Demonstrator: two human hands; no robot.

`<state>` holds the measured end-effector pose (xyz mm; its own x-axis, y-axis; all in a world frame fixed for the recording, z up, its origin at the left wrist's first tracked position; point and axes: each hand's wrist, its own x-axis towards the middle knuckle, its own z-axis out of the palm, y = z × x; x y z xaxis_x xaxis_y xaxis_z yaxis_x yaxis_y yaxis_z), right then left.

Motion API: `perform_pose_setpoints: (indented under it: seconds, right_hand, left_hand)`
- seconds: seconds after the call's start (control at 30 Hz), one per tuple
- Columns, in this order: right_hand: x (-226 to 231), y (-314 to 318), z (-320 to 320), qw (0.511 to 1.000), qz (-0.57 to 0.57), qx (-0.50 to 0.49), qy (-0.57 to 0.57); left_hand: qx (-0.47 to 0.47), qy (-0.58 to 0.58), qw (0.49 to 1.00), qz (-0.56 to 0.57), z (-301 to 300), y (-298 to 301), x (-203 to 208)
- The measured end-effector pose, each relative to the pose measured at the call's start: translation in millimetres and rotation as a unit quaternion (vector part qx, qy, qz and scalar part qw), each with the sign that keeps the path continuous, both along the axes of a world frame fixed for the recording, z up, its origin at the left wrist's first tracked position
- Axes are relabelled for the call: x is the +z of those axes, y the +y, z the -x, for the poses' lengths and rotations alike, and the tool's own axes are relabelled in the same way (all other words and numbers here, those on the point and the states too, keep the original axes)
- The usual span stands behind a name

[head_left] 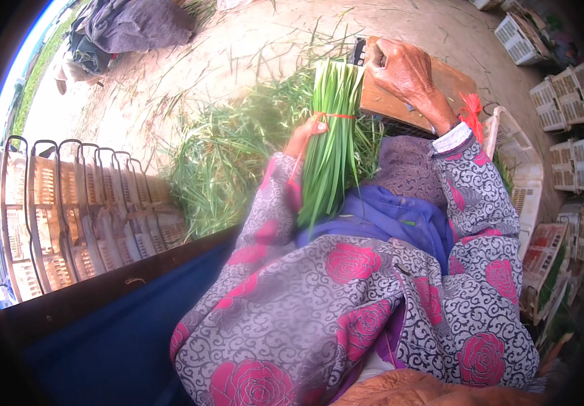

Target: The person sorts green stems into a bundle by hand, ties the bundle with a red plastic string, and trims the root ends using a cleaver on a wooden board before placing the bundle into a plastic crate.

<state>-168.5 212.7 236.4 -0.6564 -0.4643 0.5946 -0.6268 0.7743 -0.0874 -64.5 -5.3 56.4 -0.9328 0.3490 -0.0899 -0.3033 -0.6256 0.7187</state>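
My left hand (304, 135) is closed round a bundle of long green chives (332, 152), its thumb lying near the red tie (334, 115) that circles them. The evenly cut ends point away from me, and the loose tips hang toward my lap. My right hand (400, 66) is just right of the cut ends, over a wooden board (451, 88). Its fingers are curled together; what they hold, if anything, is hidden. Beside those fingers, at the board's far left corner, a small dark object (359, 51) shows.
Loose green leaves (238, 128) are heaped on the ground at left. Pale slatted crates (89, 203) stand behind metal hoops. More white crates (576, 159) line the right side. Red strings (472, 111) hang by the board. Dark cloth (136, 26) lies far left.
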Motion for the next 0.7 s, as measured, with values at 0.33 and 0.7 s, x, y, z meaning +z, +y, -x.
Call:
perform_pose_setpoints:
  seconds: [0.33,0.7]
  right_hand:
    - [3,10,-3,0.932,0.178,0.135,-0.286]
    - [5,4,-18,0.922,0.078,0.1,-0.365]
  left_hand:
    - [0.011,0.043,0.996,-0.073,4,-5,-33]
    - [-0.065,0.105,0.991,0.042,-1,2,24]
